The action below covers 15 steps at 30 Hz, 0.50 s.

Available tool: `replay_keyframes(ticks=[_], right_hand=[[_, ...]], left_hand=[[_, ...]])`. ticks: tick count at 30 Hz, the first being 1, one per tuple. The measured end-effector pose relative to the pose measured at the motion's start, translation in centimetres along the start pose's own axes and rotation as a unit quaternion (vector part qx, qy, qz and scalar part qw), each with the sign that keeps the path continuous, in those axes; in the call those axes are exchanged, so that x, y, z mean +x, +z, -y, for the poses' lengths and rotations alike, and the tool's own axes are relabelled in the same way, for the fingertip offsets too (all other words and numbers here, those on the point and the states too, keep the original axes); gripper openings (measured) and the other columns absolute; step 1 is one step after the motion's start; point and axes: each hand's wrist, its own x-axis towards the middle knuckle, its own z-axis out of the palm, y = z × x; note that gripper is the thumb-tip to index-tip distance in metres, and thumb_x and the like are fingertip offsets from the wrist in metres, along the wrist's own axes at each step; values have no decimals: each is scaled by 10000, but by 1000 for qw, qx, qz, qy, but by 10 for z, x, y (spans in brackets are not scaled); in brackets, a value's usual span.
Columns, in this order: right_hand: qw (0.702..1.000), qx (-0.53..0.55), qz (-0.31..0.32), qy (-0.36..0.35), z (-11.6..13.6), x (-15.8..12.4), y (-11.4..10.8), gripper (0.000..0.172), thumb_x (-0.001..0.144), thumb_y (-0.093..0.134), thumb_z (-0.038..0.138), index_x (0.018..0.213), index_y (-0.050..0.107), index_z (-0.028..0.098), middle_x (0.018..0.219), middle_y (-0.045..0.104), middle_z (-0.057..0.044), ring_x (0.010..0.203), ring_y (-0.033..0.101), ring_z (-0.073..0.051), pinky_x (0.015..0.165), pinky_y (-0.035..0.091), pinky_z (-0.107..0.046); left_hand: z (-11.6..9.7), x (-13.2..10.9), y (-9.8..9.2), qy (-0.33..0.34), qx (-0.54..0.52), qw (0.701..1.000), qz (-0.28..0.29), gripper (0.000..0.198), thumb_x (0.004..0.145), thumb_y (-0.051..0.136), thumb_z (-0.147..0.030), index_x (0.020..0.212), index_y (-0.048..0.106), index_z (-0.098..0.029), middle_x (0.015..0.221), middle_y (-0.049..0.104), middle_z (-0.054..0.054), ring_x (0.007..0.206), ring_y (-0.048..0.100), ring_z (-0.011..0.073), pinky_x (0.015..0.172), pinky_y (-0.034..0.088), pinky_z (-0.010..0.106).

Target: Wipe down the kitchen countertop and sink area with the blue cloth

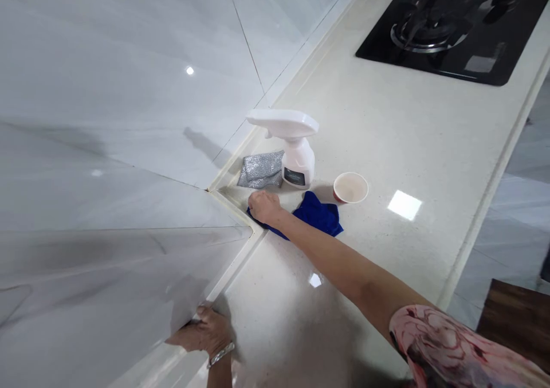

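Note:
My right hand (263,206) is closed on one end of a blue cloth (317,214), pressing it to the counter beside the wall corner. The rest of the cloth lies bunched under and past my wrist. Just beyond that hand are a folded silver-grey patterned cloth (260,169) and a white spray bottle (297,160), standing upright. A paper cup (351,188) sits right of the blue cloth; its contents are hard to make out. My left hand (205,332), with a silver bracelet at the wrist, rests on the wall ledge, fingers stretched out and holding nothing.
A pale counter (387,141) runs along a grey marbled tile wall (129,90), with a raised edge strip that juts out at the corner. A black gas hob (455,27) is set into the counter at the upper right. Tiled floor shows beyond the counter's right edge.

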Motion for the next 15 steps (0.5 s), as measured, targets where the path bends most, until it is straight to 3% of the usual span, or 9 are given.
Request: replay_keyframes(ticks=[7, 11, 15], right_hand=[[999, -14, 24, -36, -16, -23, -4, 310, 905, 557, 122, 1154, 736, 164, 1186, 737, -155, 1146, 684, -248, 910, 519, -312], [999, -3, 38, -37, -35, -39, -2, 269, 908, 554, 164, 1056, 776, 202, 1172, 751, -110, 1121, 689, -243, 885, 519, -310], [996, 72, 51, -8, -43, -37, 0, 233, 838, 621, 192, 970, 802, 256, 1076, 782, -34, 1036, 702, -203, 821, 508, -262]], left_hand=[[-14, -1, -6, 0, 9, 1000, 18, 927, 695, 631, -414, 1472, 292, -39, 1471, 416, 318, 1407, 383, 538, 1122, 327, 765], [-12, -2, -6, 32, 8, 999, 13, 936, 718, 613, -458, 1481, 279, -31, 1487, 385, 332, 1436, 340, 537, 1140, 301, 762], [-4, -1, -3, 39, 5, 999, 1, 966, 728, 593, -549, 1477, 281, -24, 1470, 403, 331, 1416, 366, 535, 1145, 298, 755]])
